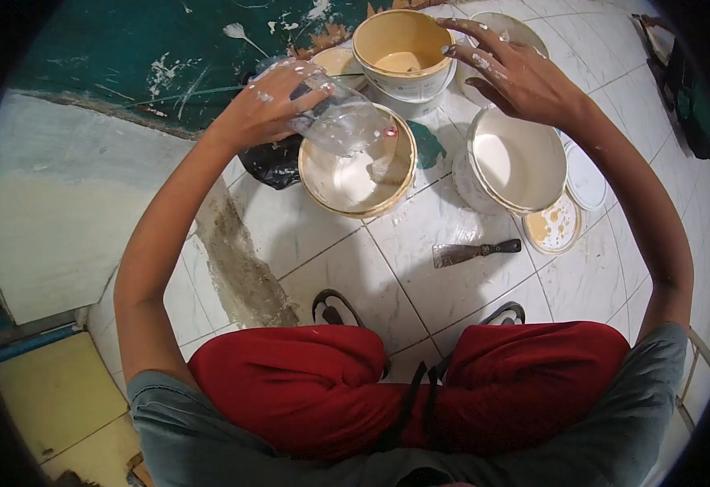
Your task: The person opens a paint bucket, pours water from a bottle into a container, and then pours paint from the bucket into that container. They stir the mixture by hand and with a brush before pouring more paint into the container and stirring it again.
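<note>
My left hand [278, 101], spotted with white paint, is closed around a clear plastic container [345, 122]. The container is tilted over a bucket [310, 183] of whitish paint, in which a paintbrush [389, 170] leans against the wall. Over to the right, my right hand [509, 73] is open, its fingers stretched toward the rim of a bucket with yellow-cream paint [403, 81]. White flecks cover those fingers too. Below that hand stands another bucket of white paint [521, 158], and behind it a pale round tub [525, 32] is partly hidden.
A scraper [476, 252] lies on the tiled floor before my feet. Paint-smeared lids [554, 223] rest beside the right bucket. A black plastic bag [274, 165] sits by the left bucket. The green paint-marked wall [127, 57] and a pale panel [62, 195] bound the left side.
</note>
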`<action>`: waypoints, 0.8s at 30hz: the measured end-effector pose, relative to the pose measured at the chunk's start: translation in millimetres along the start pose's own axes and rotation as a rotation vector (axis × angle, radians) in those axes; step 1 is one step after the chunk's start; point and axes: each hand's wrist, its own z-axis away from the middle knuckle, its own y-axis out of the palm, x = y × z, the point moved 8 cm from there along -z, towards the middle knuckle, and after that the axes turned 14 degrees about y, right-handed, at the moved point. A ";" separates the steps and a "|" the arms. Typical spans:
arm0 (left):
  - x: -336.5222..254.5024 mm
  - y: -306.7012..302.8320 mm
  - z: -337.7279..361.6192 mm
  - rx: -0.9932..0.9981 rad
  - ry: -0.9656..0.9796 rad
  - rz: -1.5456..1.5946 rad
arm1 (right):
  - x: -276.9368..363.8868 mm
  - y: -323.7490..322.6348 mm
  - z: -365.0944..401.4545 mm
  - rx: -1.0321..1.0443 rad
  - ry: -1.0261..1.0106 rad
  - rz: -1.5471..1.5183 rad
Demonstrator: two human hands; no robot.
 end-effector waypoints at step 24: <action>-27.3 7.7 -6.2 0.323 0.048 -0.361 | 6.1 -20.9 -5.3 0.210 -0.018 0.056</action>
